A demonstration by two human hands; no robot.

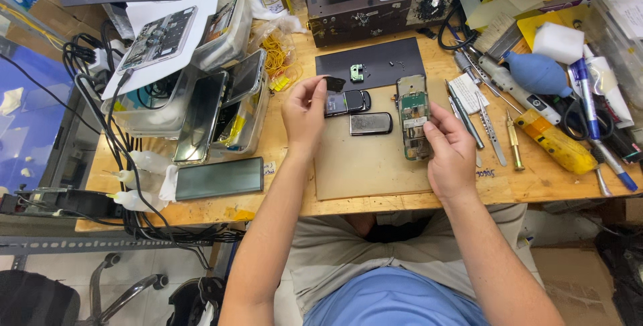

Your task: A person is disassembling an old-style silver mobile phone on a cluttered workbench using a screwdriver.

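My wooden bench (375, 195) runs off the frame on both sides, its far edge buried under boxes, cables and tools I can't sort out. A tan, smooth work mat (365, 162) lies in the middle, and a dark matte mat (395, 58) lies behind it. My right hand (450, 155) rests on the tan mat, palm down, thumb and fingers closed on the lower end of the opened phone body (412, 117), a long slim frame showing a green circuit board; my fingers hide its bottom. My left hand (303, 115) is raised, fingertips pinching a small dark part (334, 84) too tiny to make out. Between my hands lie a glossy black phone cover (347, 102) and a brushed metal back plate (370, 124)
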